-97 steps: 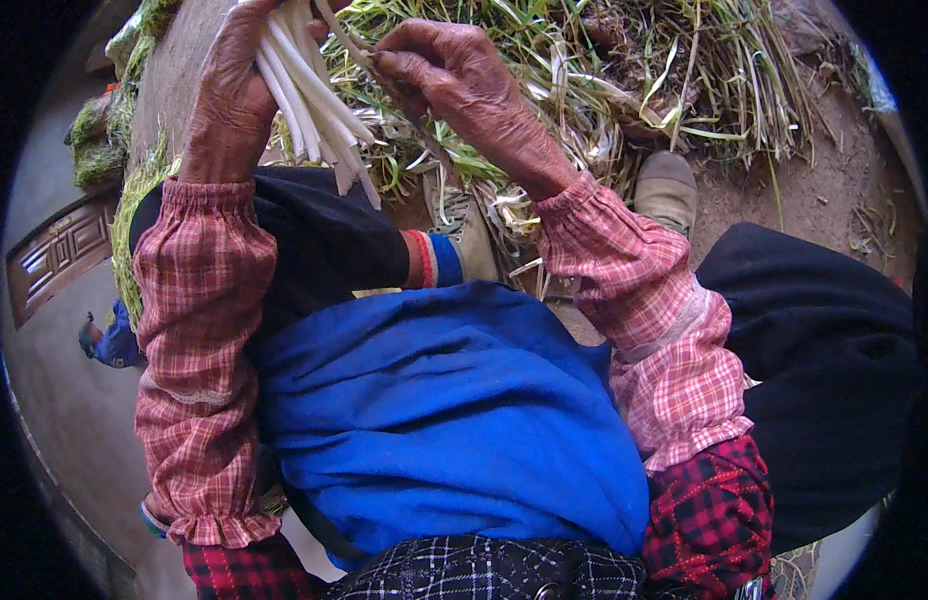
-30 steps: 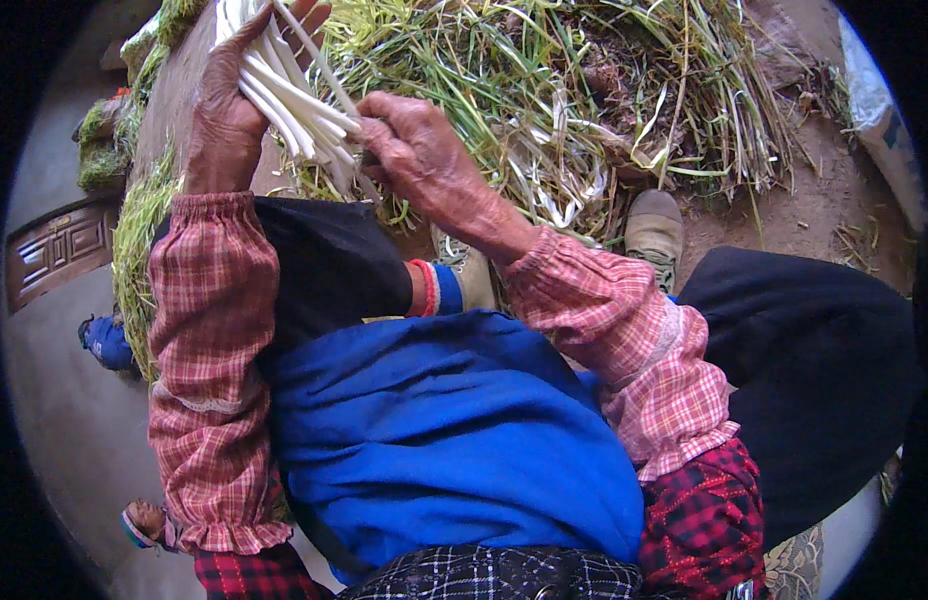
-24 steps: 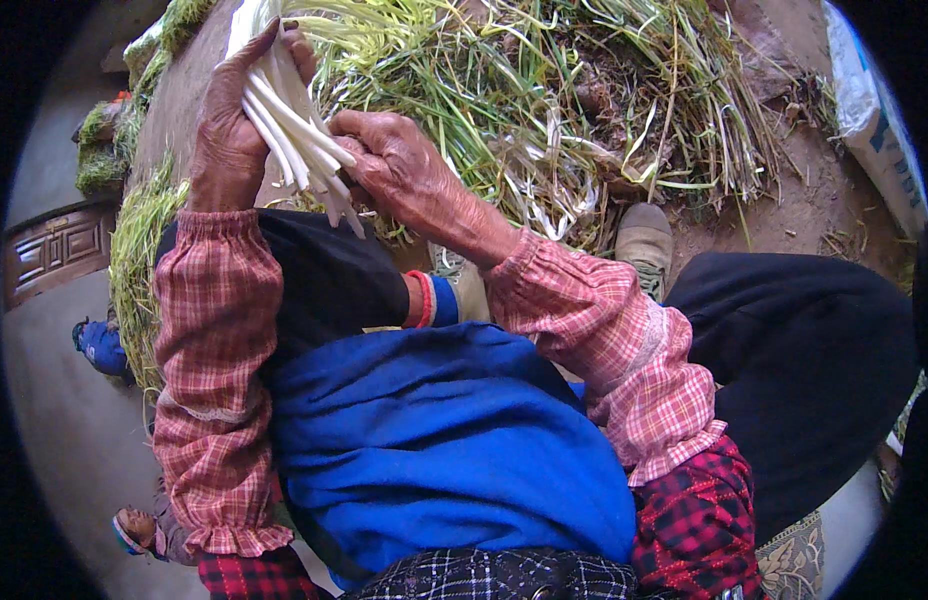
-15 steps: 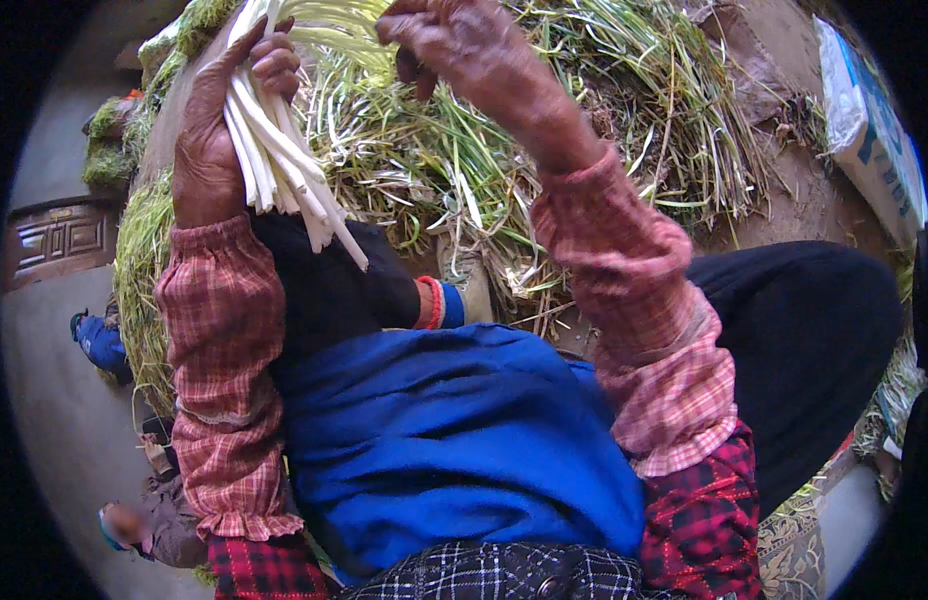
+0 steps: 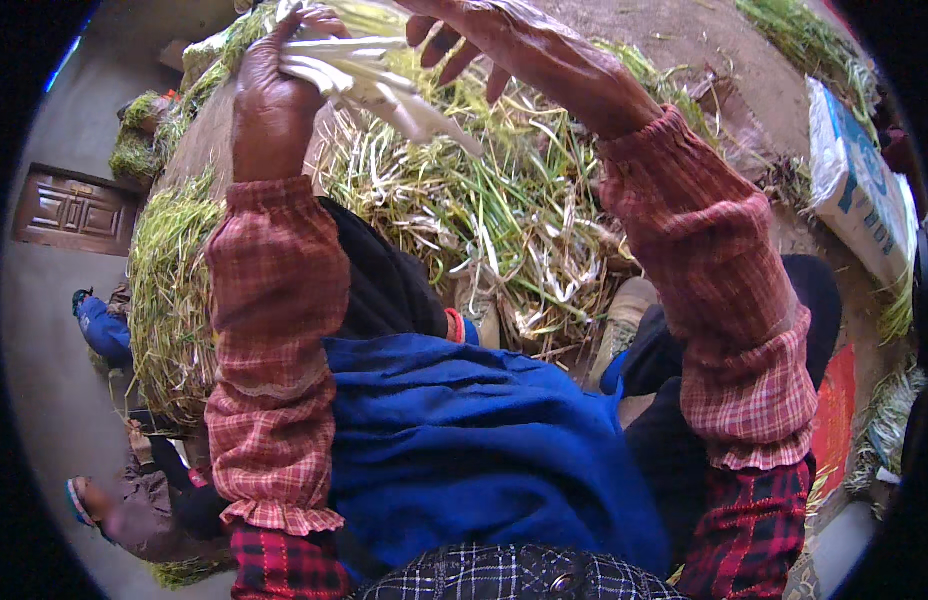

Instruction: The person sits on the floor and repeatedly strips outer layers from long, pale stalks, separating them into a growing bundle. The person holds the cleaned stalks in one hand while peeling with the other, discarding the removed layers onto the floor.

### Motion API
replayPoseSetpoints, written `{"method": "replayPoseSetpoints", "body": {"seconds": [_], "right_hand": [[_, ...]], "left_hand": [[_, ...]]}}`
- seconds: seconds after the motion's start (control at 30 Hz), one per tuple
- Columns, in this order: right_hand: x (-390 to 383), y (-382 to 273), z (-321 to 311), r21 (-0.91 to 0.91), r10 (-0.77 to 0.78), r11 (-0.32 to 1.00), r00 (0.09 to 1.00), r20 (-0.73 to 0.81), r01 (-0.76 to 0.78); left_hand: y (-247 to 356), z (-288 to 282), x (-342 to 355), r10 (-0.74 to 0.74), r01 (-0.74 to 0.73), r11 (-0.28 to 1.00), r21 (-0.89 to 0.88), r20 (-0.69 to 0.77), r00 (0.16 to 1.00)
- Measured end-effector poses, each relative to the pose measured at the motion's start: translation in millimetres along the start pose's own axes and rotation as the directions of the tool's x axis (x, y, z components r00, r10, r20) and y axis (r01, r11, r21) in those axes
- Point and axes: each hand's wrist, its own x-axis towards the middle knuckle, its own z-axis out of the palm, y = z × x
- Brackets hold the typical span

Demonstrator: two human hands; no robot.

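Note:
My left hand point(image 5: 272, 98) is closed round a bunch of white-stemmed greens point(image 5: 394, 92) that look like scallions. Their pale stem ends are blurred and point to the right, while the top of the bunch runs up to the picture's upper edge. My right hand point(image 5: 519, 38) is just right of the bunch, its fingers spread and hanging down; I see nothing held in it. Beneath both hands lies a heap of loose green leaves and pale peelings point(image 5: 504, 215), spread between my feet.
A stack of bundled greens point(image 5: 172, 300) stands at my left. A white and blue sack point(image 5: 864, 185) lies at the right, with more greens point(image 5: 799, 40) behind it. Two other people, one in grey-brown point(image 5: 149, 515), sit at the far left, near a brown panelled door point(image 5: 79, 212).
The bunch has swung from stems hanging down to stems pointing right. My right hand has opened its fingers. My view has shifted, and my right knee has moved inward.

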Motion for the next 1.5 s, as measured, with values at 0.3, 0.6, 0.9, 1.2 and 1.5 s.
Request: {"method": "replayPoseSetpoints", "body": {"seconds": [0.3, 0.6, 0.9, 1.2, 1.5], "right_hand": [[-43, -15, -5, 0.097, 0.334, 0.937, 0.942, 0.03, -0.335], [-67, 13, 1, -0.416, -0.204, 0.892, 0.979, -0.023, 0.176], [-49, 39, 5, -0.85, -0.268, 0.496, 0.962, 0.041, 0.175], [-39, 25, 8, -0.717, 0.105, 0.694, 0.994, 0.024, -0.055], [-38, 36, 1, -0.167, 0.293, 0.952, 0.924, 0.244, -0.258]], "left_hand": [[-31, 2, 7, -0.047, 0.093, 0.977, 0.191, -0.233, 0.971], [-59, 8, 8, -0.337, 0.12, 0.259, -0.958, 0.027, 0.941], [-48, 29, -4, -0.547, 0.066, 0.399, -0.915, -0.18, 0.818], [-49, 32, -18, -0.455, 0.177, 0.724, -0.666, -0.27, 0.849], [-70, 32, 1, -0.649, 0.203, 0.498, -0.843, -0.206, 0.732]]}}
